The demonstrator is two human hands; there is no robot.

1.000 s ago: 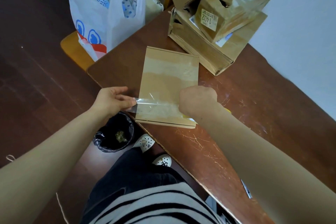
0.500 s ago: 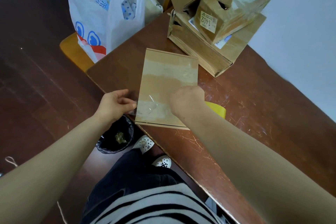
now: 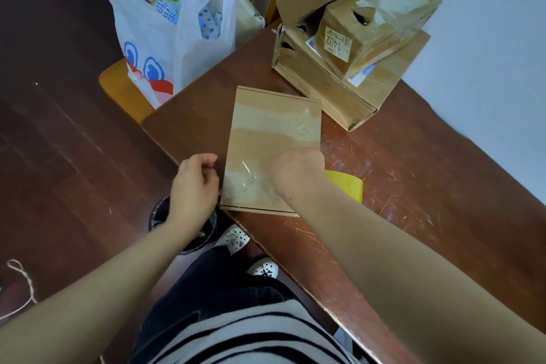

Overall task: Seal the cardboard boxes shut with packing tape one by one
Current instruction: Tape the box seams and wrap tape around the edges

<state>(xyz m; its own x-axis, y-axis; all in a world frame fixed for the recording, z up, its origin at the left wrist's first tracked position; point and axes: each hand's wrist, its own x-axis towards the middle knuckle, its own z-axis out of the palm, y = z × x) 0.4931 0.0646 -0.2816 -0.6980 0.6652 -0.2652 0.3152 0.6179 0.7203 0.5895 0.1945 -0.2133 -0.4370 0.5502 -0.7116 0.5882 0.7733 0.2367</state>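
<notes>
Right hand (image 3: 297, 170) has slid left over the last second, from the box's right edge onto the lid. That exposes the yellow roll (image 3: 347, 186) behind the wrist, sitting on the table (image 3: 413, 186) just beside the box's right edge. Tape (image 3: 251, 186) strip that was stretched in the air between both hands now lies on the near end of the box (image 3: 274, 133), with a wrinkle in it. Left hand (image 3: 195, 186) has barely shifted, at the box's left edge by the near corner

Left fingers: curled in, touching or just off the box edge. Can't tell if they pinch the tape end, the clear film vanishes there

Right fingers: hidden under the back of the hand, pointing down at the lid. Can't tell if apart or together, or whether clamped on anything

Box: flat, lying at the table's near-left corner, its near edge at the table rim. An older tape band crosses its far half

Stack (image 3: 354, 47) of other cardboard boxes is further back on the table, apart from it, one labelled 1402

Off the table: white bag (image 3: 159, 47) on a yellow chair (image 3: 118, 89) at the far-left side, black bin (image 3: 184, 233) on the floor under the left wrist
</notes>
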